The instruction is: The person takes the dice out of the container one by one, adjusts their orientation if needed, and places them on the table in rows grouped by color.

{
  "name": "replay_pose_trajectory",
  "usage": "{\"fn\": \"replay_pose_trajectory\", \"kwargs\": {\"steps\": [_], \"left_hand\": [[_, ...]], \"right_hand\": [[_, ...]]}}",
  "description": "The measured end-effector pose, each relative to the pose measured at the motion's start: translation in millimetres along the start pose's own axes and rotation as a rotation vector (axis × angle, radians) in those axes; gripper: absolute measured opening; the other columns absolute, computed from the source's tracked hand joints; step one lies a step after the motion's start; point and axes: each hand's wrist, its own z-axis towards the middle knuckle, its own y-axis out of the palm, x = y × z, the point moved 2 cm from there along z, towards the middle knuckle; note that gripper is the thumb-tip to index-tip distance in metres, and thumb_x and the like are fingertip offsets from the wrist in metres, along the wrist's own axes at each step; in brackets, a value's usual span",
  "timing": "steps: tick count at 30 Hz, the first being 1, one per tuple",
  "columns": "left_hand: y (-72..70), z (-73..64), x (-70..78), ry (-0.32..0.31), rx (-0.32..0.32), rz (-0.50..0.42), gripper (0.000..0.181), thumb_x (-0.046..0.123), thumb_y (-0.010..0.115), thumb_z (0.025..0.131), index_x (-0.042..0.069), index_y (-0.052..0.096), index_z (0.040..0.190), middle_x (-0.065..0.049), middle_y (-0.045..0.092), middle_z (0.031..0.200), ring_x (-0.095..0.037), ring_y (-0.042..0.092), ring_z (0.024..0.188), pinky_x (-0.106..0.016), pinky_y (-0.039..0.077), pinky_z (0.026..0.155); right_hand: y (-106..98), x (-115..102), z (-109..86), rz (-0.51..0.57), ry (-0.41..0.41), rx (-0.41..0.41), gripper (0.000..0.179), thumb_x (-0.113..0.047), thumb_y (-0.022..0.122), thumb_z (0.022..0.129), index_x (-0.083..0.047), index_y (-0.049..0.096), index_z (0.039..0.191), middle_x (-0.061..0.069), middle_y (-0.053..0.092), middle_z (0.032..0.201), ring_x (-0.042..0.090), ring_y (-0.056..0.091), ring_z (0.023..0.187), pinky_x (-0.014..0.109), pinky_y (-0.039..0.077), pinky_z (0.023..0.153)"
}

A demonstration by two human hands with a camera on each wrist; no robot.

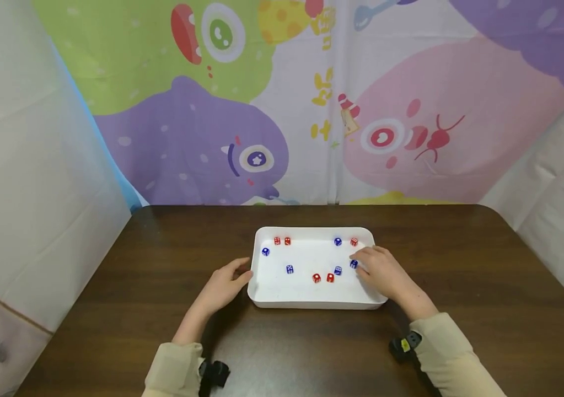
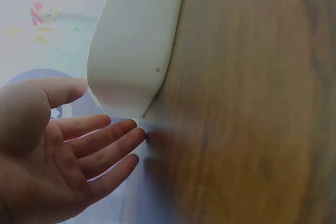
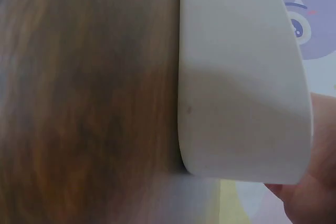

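Note:
A white tray (image 1: pixel 306 305) holds several red and blue dice. My right hand (image 1: pixel 386 273) reaches over its right side, with thumb and index finger around a blue die (image 1: pixel 353 264). In the right wrist view the tray wall (image 3: pixel 244 87) hides most of this hand, and the die is out of sight. My left hand (image 1: pixel 222 286) is at the tray's left edge, fingertips near the rim. In the left wrist view that hand (image 2: pixel 68 145) shows its palm, the fingers spread and holding nothing, beside the tray's end (image 2: pixel 131 45).
Within the tray, a red die (image 1: pixel 354 242) and a blue die (image 1: pixel 338 241) lie at the back right. Two red dice (image 1: pixel 287 241) are at the back left. Others, including a blue die (image 1: pixel 289 269), lie farther forward. A brown table (image 1: pixel 301 353) supports the tray; a printed curtain (image 1: pixel 306 165) hangs behind.

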Motion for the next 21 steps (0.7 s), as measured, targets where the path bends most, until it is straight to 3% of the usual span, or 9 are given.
{"fn": "replay_pose_trajectory", "kwargs": {"steps": [21], "left_hand": [[11.6, -2.4, -4.9, -0.03, -0.024, -0.275, 0.043, 0.011, 0.053, 0.09, 0.003, 0.046, 0.131, -0.017, 0.054, 0.123, -0.028, 0.055, 0.105, -0.042, 0.041, 0.091]], "right_hand": [[11.8, -5.0, 2.9, 0.104, 0.098, 0.005, 0.02, -0.005, 0.061, 0.084, -0.002, 0.065, 0.103, 0.013, 0.064, 0.103, 0.031, 0.053, 0.107, 0.054, 0.016, 0.106]]}}
